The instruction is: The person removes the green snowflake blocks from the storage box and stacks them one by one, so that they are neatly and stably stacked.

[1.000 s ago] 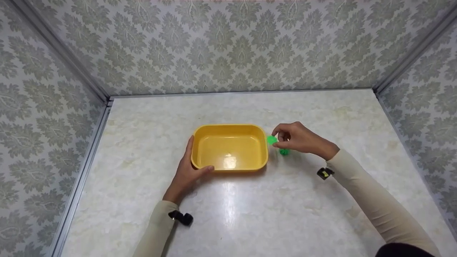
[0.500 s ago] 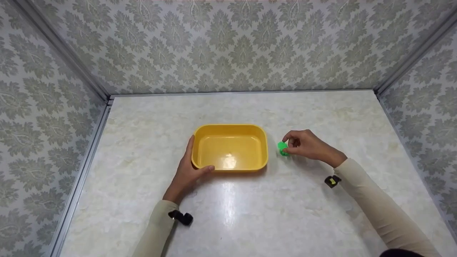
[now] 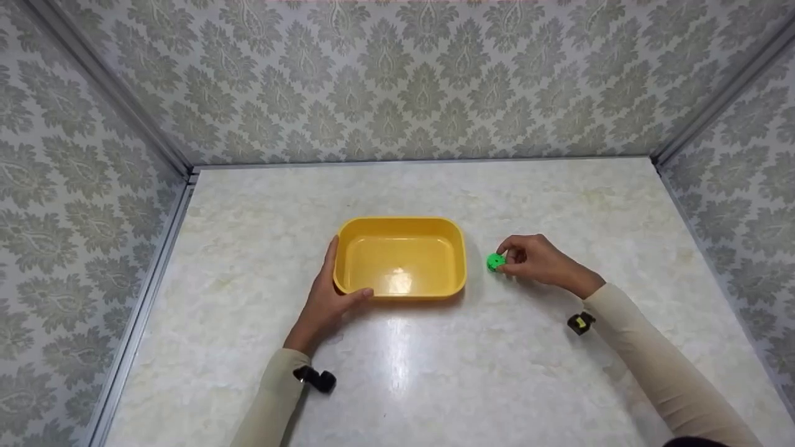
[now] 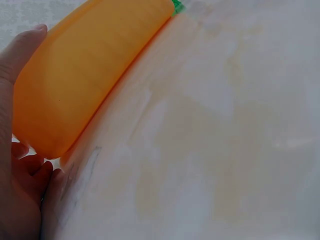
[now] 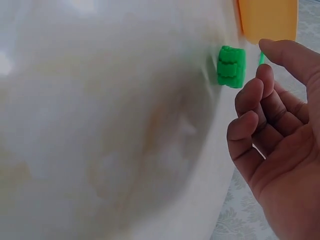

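A yellow plastic tub (image 3: 399, 264) stands on the table, open side up, with nothing inside. My left hand (image 3: 324, 298) grips its near left corner, thumb along the front rim and fingers along the left side. In the left wrist view the tub's outer wall (image 4: 90, 65) lies beside the thumb. To the right of the tub, my right hand (image 3: 539, 261) pinches a thin green disc (image 5: 261, 58) between thumb and forefinger, seen nearly edge-on. Right beside it in the right wrist view sits a thicker green round piece (image 5: 231, 67) with a notched edge; in the head view the two overlap.
The pale marbled table (image 3: 397, 366) runs back to a patterned wall (image 3: 397, 81), with side walls at left and right. A black wrist camera is strapped to each sleeve, at the left (image 3: 315, 379) and the right (image 3: 581, 323).
My right hand has moved right and toward me from the tub's right side, bringing the thin green disc over the notched green piece. The left hand and the tub have stayed put.
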Demonstrator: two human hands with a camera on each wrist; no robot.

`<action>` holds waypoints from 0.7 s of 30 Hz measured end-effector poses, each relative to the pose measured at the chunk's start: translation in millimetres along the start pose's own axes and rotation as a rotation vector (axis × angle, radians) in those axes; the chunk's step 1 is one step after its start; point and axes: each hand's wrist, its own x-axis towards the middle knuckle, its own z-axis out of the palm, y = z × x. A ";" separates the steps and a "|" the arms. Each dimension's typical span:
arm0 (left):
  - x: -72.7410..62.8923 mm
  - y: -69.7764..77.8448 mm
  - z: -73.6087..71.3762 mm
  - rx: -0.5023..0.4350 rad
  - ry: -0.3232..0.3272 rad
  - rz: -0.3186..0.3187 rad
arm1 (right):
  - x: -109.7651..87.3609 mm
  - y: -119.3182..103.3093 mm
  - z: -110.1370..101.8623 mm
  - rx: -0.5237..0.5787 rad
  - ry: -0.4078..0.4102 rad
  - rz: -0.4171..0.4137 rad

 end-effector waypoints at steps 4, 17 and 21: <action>0.1 -0.1 0.2 -0.010 -0.001 -0.005 | 0.7 4.8 -0.1 -0.004 0.010 0.007; 0.1 0.2 -0.2 -0.015 0.003 0.005 | 1.1 6.4 -0.2 0.034 0.011 0.009; -0.2 0.3 -0.1 -0.015 0.002 0.001 | 2.1 5.2 0.4 0.027 0.010 0.015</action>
